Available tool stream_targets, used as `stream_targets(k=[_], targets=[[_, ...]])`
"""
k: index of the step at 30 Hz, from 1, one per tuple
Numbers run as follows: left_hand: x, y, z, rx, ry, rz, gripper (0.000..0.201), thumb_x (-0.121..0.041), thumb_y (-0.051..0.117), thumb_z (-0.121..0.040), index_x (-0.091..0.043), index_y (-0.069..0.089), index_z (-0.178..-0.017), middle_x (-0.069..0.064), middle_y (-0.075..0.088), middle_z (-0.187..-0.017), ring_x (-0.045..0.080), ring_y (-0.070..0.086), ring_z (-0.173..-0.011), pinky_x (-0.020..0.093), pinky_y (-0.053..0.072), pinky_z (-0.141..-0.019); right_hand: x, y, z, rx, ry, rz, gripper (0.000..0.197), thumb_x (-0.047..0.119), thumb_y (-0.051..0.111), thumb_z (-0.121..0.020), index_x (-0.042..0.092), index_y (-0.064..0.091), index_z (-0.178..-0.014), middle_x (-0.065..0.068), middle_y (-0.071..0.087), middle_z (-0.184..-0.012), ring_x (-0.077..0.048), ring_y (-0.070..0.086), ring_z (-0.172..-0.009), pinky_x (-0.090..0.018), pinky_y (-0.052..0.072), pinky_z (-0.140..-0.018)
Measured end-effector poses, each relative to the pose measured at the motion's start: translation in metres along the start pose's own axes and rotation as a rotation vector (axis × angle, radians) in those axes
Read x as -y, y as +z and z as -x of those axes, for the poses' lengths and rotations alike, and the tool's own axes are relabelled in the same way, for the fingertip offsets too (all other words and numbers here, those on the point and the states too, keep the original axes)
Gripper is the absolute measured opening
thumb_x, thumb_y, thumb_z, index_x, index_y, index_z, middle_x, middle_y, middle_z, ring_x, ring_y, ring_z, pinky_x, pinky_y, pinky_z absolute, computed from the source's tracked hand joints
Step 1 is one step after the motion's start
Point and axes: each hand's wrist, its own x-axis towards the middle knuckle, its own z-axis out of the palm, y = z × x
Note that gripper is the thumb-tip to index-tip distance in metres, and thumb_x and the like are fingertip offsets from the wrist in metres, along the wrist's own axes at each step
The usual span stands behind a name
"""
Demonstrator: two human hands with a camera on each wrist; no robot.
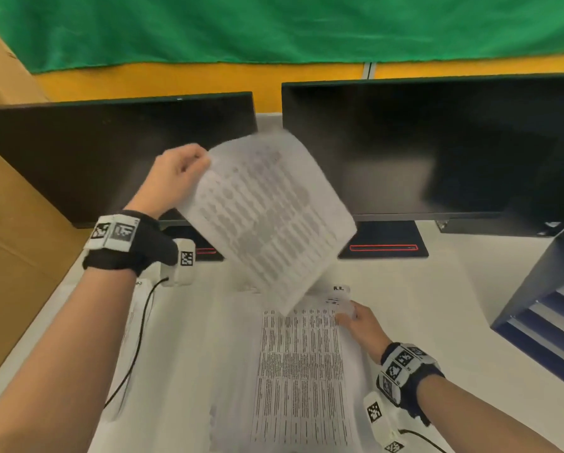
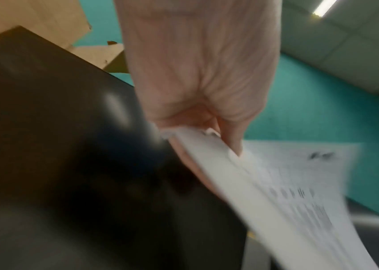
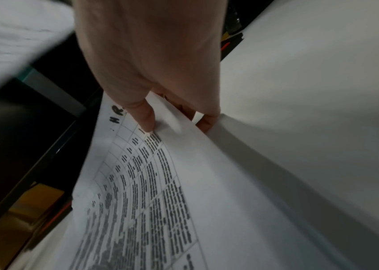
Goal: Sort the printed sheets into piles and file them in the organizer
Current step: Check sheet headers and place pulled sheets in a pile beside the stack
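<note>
My left hand [image 1: 179, 178] is raised in front of the monitors and pinches the edge of a small stack of printed sheets [image 1: 267, 217], blurred by motion; the left wrist view shows thumb and fingers clamped on that stack [image 2: 265, 191]. On the white table lies a printed sheet with dense table text [image 1: 302, 371], marked "HR" at its top. My right hand [image 1: 356, 318] pinches its far right corner, thumb on top and fingers beneath, lifting that sheet [image 3: 160, 182] slightly. The dark blue organizer [image 1: 542, 305] stands at the right edge, its slotted trays partly visible.
Two black monitors [image 1: 437, 148] stand across the back of the table, their bases [image 1: 383, 240] just behind the papers. A cardboard panel [image 1: 15, 240] borders the left side. More white paper [image 1: 176, 354] lies under and left of the printed sheet. A cable [image 1: 136, 338] runs from my left wrist.
</note>
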Motion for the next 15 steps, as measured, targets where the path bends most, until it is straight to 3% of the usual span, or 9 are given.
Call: stream_targets(k=[2,4,7,9,12,15], targets=[[0.018,0.004,0.002,0.202,-0.027,-0.022,0.017,-0.022,0.049,-0.096,-0.014,0.063,-0.093,0.005,0.064,-0.087,0.02,0.061,-0.083,0.039,0.048,-0.079,0.011,-0.001,0.006,0.028,0.01,-0.07,0.019,0.019,0.053,-0.093,0.018,0.065,-0.107,-0.003,0.069,-0.11,-0.02,0.064,-0.103,-0.042,0.049,-0.095],[0.028,0.021,0.013,0.375,-0.033,-0.058,0.015,-0.021,0.051,-0.095,-0.015,0.065,-0.094,0.004,0.067,-0.09,0.021,0.063,-0.087,0.041,0.049,-0.084,0.014,-0.003,0.006,0.04,0.014,-0.117,0.022,0.021,0.053,-0.095,0.016,0.065,-0.112,-0.003,0.069,-0.111,-0.02,0.065,-0.103,-0.041,0.049,-0.095],[0.032,0.069,0.038,0.578,-0.043,-0.084,0.017,-0.02,0.049,-0.096,-0.014,0.065,-0.093,0.002,0.066,-0.091,0.015,0.062,-0.084,0.026,0.049,-0.075,0.014,-0.005,0.002,0.018,0.045,-0.131,0.031,0.024,0.053,-0.095,0.013,0.06,-0.123,-0.007,0.069,-0.112,-0.023,0.066,-0.102,-0.046,0.049,-0.097],[0.035,0.105,0.054,0.625,-0.075,-0.109,0.019,-0.021,0.047,-0.097,-0.015,0.063,-0.089,0.001,0.066,-0.09,0.012,0.06,-0.077,0.017,0.046,-0.068,0.015,-0.005,0.002,0.007,0.07,-0.152,0.026,0.022,0.052,-0.095,0.012,0.063,-0.116,-0.009,0.072,-0.106,-0.024,0.069,-0.094,-0.046,0.052,-0.092],[0.043,0.15,0.073,0.639,-0.112,-0.102,0.02,-0.02,0.045,-0.096,-0.024,0.061,-0.084,-0.003,0.064,-0.085,0.014,0.063,-0.074,0.027,0.048,-0.071,0.018,-0.005,0.004,0.001,0.077,-0.2,0.02,0.018,0.052,-0.094,0.016,0.068,-0.106,-0.01,0.073,-0.102,-0.024,0.07,-0.09,-0.045,0.053,-0.089],[0.048,0.182,0.09,0.616,-0.138,-0.144,0.022,-0.021,0.043,-0.096,-0.018,0.065,-0.093,0.001,0.067,-0.088,0.019,0.062,-0.079,0.03,0.048,-0.078,0.022,-0.005,0.01,0.02,0.101,-0.293,0.023,0.02,0.048,-0.096,0.017,0.068,-0.107,-0.008,0.073,-0.104,-0.022,0.071,-0.091,-0.037,0.055,-0.083]])
